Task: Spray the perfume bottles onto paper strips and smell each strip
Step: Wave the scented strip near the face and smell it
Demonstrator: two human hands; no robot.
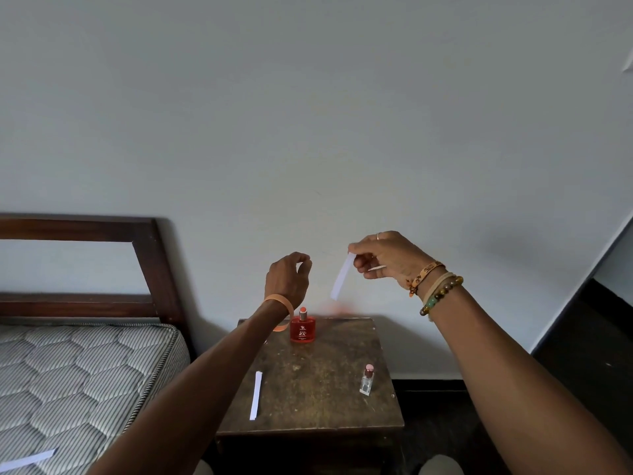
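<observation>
Pinches paper strip (340, 278) in right hand (387, 256) above far edge of table (308, 389); curls left hand (287, 277) empty alongside

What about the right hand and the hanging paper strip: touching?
Touching: the head view shows the right hand pinching the paper strip by its top end.

A small, scuffed wooden side table (315, 389) stands against a plain pale wall (308, 114) (a dark skirting (428, 383) runs along its foot). Just left of it is a bed: a grey striped quilted mattress (85, 371) below a dark wooden headboard (150, 269).
</observation>
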